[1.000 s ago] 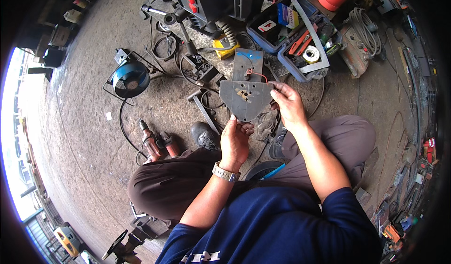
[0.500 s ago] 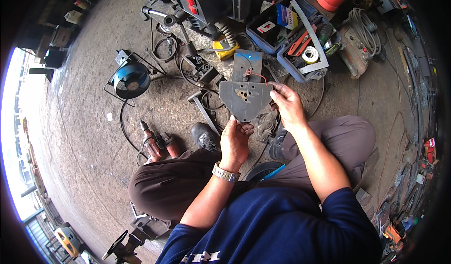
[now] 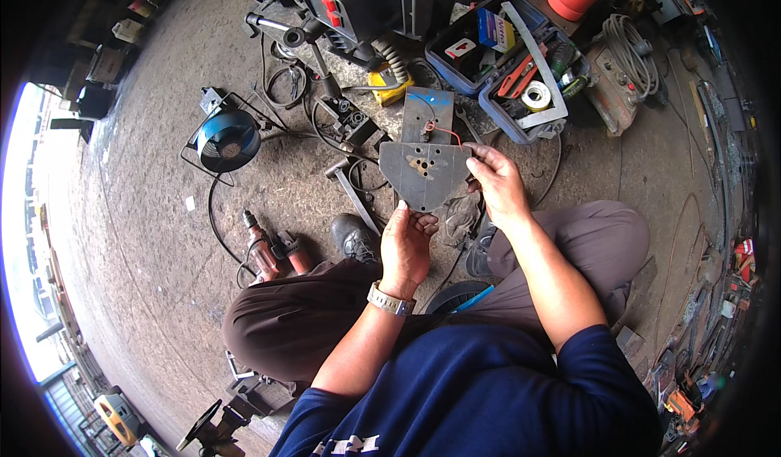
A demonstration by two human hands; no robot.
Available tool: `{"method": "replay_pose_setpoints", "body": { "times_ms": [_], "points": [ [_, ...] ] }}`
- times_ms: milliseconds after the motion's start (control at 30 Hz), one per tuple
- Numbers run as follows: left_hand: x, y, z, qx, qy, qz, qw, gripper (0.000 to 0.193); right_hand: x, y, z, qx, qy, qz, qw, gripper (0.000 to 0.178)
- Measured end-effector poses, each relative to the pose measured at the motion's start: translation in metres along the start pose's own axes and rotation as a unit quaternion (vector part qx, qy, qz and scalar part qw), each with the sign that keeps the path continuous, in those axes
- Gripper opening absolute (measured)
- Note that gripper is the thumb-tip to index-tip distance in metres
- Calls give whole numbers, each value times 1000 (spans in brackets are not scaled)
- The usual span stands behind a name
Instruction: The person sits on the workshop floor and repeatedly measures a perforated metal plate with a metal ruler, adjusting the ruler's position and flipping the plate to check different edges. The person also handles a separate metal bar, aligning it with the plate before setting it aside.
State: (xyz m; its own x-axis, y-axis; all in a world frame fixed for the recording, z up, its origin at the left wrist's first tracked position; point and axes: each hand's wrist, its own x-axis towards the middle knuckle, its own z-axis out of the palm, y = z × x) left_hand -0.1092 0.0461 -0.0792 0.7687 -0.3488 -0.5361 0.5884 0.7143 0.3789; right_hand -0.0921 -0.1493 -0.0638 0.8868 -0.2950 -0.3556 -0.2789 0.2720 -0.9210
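You're seated low over the concrete floor [image 3: 138, 237], knees spread in brown trousers, a watch [image 3: 391, 300] on your left wrist. Your left hand [image 3: 407, 241] comes up from below and its fingers are clenched on the near, pointed tip of the grey metal plate [image 3: 423, 172], thumb on top. Your right hand [image 3: 498, 182] grips the plate's right edge, fingers wrapped round it, so the plate hangs in the air between both hands, just beyond your knees, its face tilted up at you. There's a cluster of small holes in its middle and a thin red wire [image 3: 443, 130] looping off its far edge. Below it, your black shoe [image 3: 355, 238] sits on the floor, and left of that lies a red power drill [image 3: 268, 249]. Further out on the left stands a small blue fan [image 3: 226, 138] in a wire frame. Far right of centre, an open blue toolbox [image 3: 521, 58] sits packed with tools, with a big dark machine [image 3: 358, 5] beside it.
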Motion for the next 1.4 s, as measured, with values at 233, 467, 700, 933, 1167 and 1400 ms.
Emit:
{"method": "replay_pose_setpoints", "body": {
  "times_ms": [233,467,700,933,1167,1400],
  "points": [
    [2,-1,-5,12,-4,-1,1000,27,0,0,0,-2,1,-5,1000,31],
    [2,0,-2,11,2,-15,1000,27,1,1,0,2,1,-8,1000,33],
    [1,0,0,0,7,-19,1000,26,0,0,1,5,0,-2,1000,33],
    [0,1,2,1,6,-22,1000,26,0,0,1,3,0,-1,1000,32],
    [1,0,1,-26,9,-26,999,30,1,1,0,11,-9,-6,1000,31],
    [0,1,2,-22,-4,-27,999,31,0,0,0,3,-10,-5,1000,32]
  ]
}}
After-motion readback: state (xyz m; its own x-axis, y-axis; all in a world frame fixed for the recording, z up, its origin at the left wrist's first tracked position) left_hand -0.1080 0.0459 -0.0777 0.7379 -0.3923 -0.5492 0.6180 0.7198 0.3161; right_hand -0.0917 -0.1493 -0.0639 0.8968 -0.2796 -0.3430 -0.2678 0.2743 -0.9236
